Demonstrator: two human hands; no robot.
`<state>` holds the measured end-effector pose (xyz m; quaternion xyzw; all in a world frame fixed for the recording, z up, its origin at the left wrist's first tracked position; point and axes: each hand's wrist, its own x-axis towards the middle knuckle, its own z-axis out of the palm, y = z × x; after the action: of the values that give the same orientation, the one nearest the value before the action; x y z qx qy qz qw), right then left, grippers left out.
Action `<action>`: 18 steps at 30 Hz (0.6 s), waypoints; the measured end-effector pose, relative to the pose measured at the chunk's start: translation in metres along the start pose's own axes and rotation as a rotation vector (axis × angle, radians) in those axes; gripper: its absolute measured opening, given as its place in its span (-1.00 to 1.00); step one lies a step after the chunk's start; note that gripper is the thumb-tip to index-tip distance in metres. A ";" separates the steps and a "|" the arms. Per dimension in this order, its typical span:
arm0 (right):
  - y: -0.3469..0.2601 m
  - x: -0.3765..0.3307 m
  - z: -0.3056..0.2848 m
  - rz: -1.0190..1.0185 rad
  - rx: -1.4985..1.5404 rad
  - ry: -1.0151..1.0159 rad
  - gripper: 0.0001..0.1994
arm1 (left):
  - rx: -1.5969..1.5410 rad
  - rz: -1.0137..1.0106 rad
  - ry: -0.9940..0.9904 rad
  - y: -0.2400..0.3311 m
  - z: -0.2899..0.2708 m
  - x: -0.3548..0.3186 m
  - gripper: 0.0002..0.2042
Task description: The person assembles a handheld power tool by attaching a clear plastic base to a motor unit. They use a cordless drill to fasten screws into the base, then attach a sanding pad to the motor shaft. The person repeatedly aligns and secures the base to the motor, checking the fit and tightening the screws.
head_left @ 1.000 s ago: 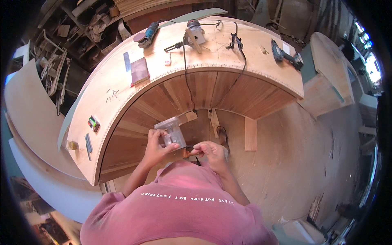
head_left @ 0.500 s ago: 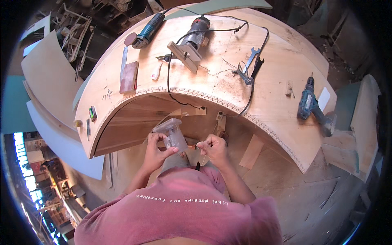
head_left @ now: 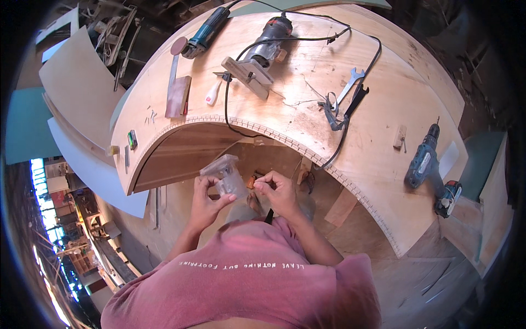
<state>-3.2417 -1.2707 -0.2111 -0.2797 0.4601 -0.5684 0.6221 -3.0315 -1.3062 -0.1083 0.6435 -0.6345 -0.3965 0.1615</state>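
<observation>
In front of my body, my left hand grips a clear, boxy plastic piece with a flat flange on top, thumb and fingers on its lower sides. Just right of it, apart from the piece, my right hand is closed in a pinch; whatever lies between the fingertips is too small to make out. Beyond both hands, a trim router with a wooden base plate rests on its side on the curved wooden tabletop.
An angle grinder, a wooden-handled square and a white-handled tool lie around the router. Rightward are a wrench, a black cord plug and a cordless drill. The tabletop's slotted edge curves around me.
The view has shifted, so the tabletop and tools appear farther right. My right hand is slightly nearer the plastic piece, still pinched; my left hand keeps its hold.
</observation>
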 end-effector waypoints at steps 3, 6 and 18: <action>-0.023 -0.005 -0.001 0.235 -0.049 -0.053 -0.68 | -0.061 -0.024 0.021 0.005 0.000 -0.002 -0.39; -0.028 -0.006 0.001 0.244 -0.176 -0.088 -0.69 | -0.027 0.028 0.055 0.002 -0.005 -0.004 -0.39; -0.030 0.013 0.034 0.068 -0.172 -0.273 -0.44 | -0.022 0.159 0.201 0.009 -0.031 -0.015 -0.39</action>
<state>-3.2262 -1.2947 -0.1737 -0.3909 0.4275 -0.4621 0.6715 -3.0141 -1.3021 -0.0777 0.6260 -0.6596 -0.3230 0.2622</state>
